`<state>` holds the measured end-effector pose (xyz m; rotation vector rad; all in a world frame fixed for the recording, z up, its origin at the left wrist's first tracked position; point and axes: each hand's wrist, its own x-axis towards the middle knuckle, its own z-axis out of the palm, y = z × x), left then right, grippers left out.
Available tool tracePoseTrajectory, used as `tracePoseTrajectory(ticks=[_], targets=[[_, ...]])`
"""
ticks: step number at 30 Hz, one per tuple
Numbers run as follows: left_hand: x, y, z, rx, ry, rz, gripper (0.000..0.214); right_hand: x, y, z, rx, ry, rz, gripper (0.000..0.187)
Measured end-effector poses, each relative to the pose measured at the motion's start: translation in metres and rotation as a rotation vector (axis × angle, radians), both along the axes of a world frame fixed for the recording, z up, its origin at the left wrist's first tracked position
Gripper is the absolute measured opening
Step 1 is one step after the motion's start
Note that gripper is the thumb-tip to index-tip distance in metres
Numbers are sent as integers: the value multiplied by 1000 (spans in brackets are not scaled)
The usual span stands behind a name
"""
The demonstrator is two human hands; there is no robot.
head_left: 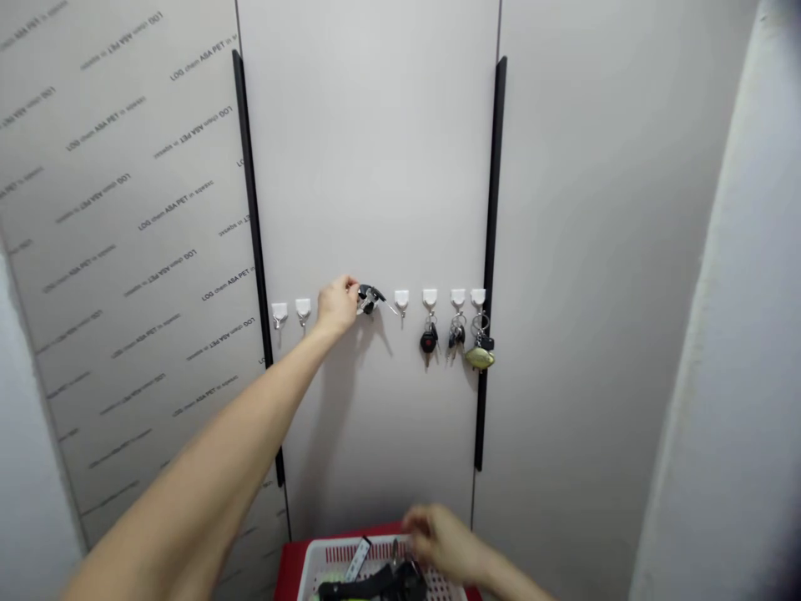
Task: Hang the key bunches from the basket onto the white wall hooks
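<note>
Door (369, 167): keys (369, 299) in left hand (336, 305), 3 bunches (456, 336) beside

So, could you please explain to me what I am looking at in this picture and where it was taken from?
There is no machine here: a person works with two bare hands. The single picture comes from a camera worn on the head, looking forward and down. The left hand reaches out to a row of white hooks on a pale cupboard door, its grip closed on a bunch of keys at the hook line. Further right, three hooks carry a black key fob, a set of keys and a brass-coloured tag. Low down, the right hand, blurred, is over a white basket on something red; whether it holds anything cannot be told.
</note>
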<state>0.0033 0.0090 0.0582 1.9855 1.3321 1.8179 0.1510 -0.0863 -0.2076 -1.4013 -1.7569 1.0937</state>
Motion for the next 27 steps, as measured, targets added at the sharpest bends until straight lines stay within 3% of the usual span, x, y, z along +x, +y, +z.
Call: tracePoseTrajectory(ticks=[1, 4, 5, 7, 9, 12, 16, 19, 22, 27], targets=[[0, -2, 5, 41, -3, -18, 13, 7, 8, 23, 175, 11, -57, 17], [1, -13, 8, 61, -135, -130, 14, 25, 36, 109, 556, 80, -468, 30], [2, -18, 3, 57, -163, -168, 14, 28, 44, 135, 666, 77, -599, 34], [5, -32, -17, 37, -125, -241, 12, 31, 58, 173, 736, 11, -750, 41], [7, -48, -50, -23, 8, -307, 12, 31, 66, 189, 736, -121, -818, 41], [7, -69, -117, -250, 154, -403, 15, 32, 71, 189, 712, -231, -813, 27], [2, -86, -213, -531, 278, -448, 20, 40, 72, 202, 795, -31, -706, 20], [-3, -93, -259, -687, 380, -509, 18, 41, 72, 230, 849, 138, -647, 17], [-6, -95, -269, -729, 484, -587, 16, 37, 73, 251, 818, 217, -611, 14], [-6, -88, -236, -665, 409, -578, 24, 42, 72, 254, 630, -6, -595, 15]])
